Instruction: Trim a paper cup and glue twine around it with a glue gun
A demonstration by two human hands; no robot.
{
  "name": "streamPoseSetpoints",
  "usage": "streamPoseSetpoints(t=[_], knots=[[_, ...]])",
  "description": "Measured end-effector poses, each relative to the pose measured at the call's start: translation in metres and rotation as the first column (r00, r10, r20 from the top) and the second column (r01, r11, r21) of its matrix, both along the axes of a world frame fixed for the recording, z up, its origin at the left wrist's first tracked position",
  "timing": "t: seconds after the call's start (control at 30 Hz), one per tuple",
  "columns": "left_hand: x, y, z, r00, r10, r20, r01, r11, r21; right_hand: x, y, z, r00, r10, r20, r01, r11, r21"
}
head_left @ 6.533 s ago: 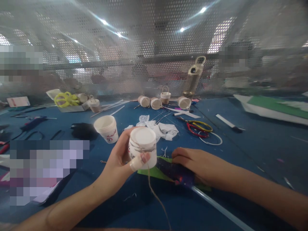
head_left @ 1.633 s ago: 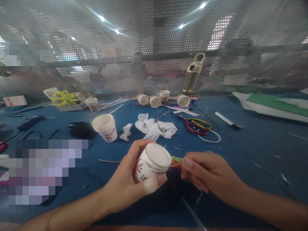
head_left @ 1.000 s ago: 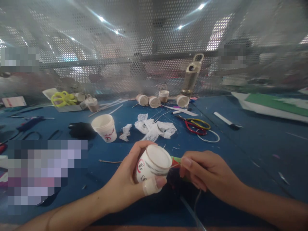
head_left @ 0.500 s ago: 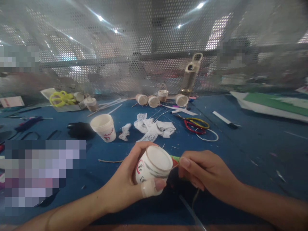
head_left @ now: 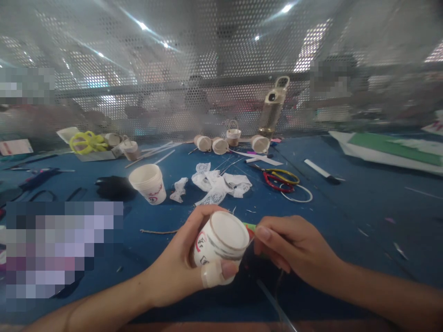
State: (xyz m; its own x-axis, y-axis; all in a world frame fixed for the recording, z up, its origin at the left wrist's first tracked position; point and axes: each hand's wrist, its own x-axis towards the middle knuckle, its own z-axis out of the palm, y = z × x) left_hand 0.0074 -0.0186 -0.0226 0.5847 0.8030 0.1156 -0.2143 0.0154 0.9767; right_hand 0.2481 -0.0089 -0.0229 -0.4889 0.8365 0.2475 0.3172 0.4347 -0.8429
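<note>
Wrapped around a white paper cup (head_left: 221,246) with printed marks, my left hand (head_left: 194,251) holds it tilted, its round base turned up and toward the right. Tape covers part of the left thumb. A thin brown line, apparently twine, runs along the edge of the base. Just right of the cup, my right hand (head_left: 290,244) pinches the twine; a length of it (head_left: 279,279) hangs below the fingers, dim in shadow. Something green and orange (head_left: 249,227) shows between cup and fingertips, too small to name. A twine end (head_left: 155,231) lies left of the cup.
A second paper cup (head_left: 148,184) stands behind, beside white lace (head_left: 221,184). Red-and-yellow-handled scissors (head_left: 282,179) lie to the right. Several small twine-covered cups (head_left: 220,145) and a bottle (head_left: 272,110) line the back by a perforated screen. A clear stick (head_left: 275,302) lies in front.
The cup has turned slightly in my left hand, showing its base a little differently. My right hand has shifted slightly left, staying close to the cup's base.
</note>
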Motion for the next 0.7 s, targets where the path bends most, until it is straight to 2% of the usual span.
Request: streamPoseSetpoints(t=[0.2, 0.53, 0.7], knots=[[0.0020, -0.0004, 0.0032, 0.999, 0.016, -0.044, -0.016, 1.000, -0.004, -0.0005, 0.0010, 0.0013, 1.000, -0.005, 0.016, 0.005, 1.000, 0.008], [0.0007, 0.0005, 0.0057, 0.993, -0.075, -0.091, 0.073, 0.997, -0.031, -0.0032, -0.0008, 0.0017, 0.999, 0.023, 0.029, -0.024, 0.999, 0.029], [-0.0015, 0.0028, 0.0057, 0.997, -0.056, -0.051, 0.055, 0.998, -0.025, -0.0032, -0.0003, 0.0016, 1.000, 0.021, 0.008, -0.021, 1.000, 0.016]])
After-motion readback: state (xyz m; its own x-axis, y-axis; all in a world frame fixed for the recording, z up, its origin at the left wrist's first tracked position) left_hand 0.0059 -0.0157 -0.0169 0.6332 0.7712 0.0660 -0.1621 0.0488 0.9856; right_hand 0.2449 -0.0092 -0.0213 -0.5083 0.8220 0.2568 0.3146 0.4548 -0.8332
